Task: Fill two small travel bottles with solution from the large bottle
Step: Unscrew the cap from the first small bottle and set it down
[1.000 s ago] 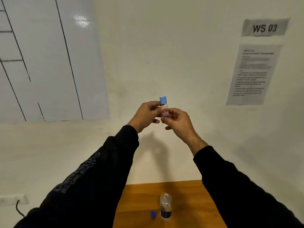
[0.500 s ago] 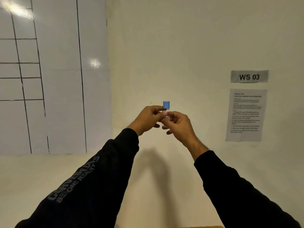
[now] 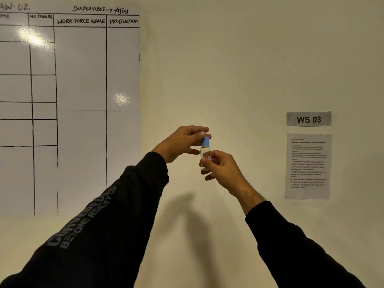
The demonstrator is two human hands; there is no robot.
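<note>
- A small clear travel bottle (image 3: 204, 153) is held upright in mid-air in front of a cream wall (image 3: 228, 69), between both hands, at about the middle of the view.
- The left hand (image 3: 180, 142) comes in from the left at cap height; its thumb and forefinger pinch the blue cap (image 3: 205, 141) on top of the bottle, while the other fingers curl loosely below.
- The right hand (image 3: 223, 169) grips the lower body of the bottle from the right, thumb and fingertips pressed around it, partly covering a small red-edged label (image 3: 207, 158) on the glass.
- Whether the cap is screwed tight or loose cannot be told, and the level of liquid inside is too faint to judge.
- Both arms wear black sleeves; the left sleeve (image 3: 99, 221) carries grey lettering that includes "BEYOND REALITY".
- On the wall to the left hangs a whiteboard (image 3: 83, 100) ruled into a grid, with handwritten headings such as "WORK FORCE NAME" and "PRODUCTION".
- To the right, a grey sign reading "WS 03" (image 3: 309, 119) sits just above a printed instruction sheet (image 3: 308, 166); its small text is not legible.
</note>
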